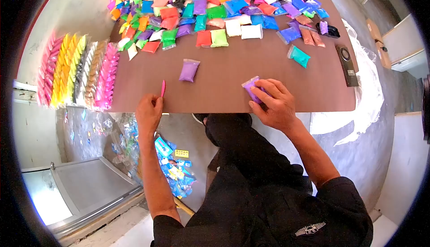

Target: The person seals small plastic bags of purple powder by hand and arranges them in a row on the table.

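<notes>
My left hand (149,112) is at the table's front edge, its fingers closed on a small pink tool (163,88) that points up and away. To the right, my right hand (273,103) grips a purple packet (252,88) between thumb and fingers, just above the brown table (215,99). Another purple packet (189,70) lies flat between the hands, farther from the edge. A teal packet (298,57) rests beyond my right hand.
Many colourful packets (216,12) cover the table's far side. Rows of bundled packets (80,72) stand at the left. A black device (347,66) and a small black tray (333,31) lie at the right. Wrappers (177,171) are on the floor below.
</notes>
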The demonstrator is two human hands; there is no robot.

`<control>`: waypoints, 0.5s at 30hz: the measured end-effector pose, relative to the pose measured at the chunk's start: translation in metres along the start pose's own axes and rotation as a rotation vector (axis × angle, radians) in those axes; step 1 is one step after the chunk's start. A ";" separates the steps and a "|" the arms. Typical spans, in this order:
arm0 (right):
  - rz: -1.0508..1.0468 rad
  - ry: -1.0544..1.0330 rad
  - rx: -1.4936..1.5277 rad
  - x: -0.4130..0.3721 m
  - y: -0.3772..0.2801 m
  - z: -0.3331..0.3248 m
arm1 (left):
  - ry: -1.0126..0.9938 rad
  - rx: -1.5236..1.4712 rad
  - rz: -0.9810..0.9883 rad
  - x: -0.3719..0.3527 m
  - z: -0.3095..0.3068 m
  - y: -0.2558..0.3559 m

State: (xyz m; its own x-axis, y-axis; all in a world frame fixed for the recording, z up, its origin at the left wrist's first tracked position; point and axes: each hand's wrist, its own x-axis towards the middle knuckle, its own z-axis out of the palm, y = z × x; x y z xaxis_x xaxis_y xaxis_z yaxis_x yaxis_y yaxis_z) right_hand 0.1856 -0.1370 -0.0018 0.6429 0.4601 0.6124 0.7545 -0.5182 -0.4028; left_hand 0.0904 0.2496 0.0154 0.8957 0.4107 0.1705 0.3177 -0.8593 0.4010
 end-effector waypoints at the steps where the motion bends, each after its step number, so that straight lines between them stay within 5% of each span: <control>1: -0.008 -0.021 0.008 0.000 0.001 0.000 | -0.007 -0.018 -0.026 0.000 0.000 0.000; 15: 0.032 -0.023 0.037 -0.001 0.001 0.001 | -0.027 0.111 0.002 -0.004 -0.001 0.005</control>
State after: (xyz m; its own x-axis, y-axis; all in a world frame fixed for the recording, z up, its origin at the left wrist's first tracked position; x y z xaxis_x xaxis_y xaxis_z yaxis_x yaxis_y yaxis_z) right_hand 0.1859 -0.1374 -0.0034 0.6690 0.4603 0.5836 0.7379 -0.5056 -0.4472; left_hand 0.0884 0.2441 0.0179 0.9039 0.4018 0.1465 0.3470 -0.8892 0.2981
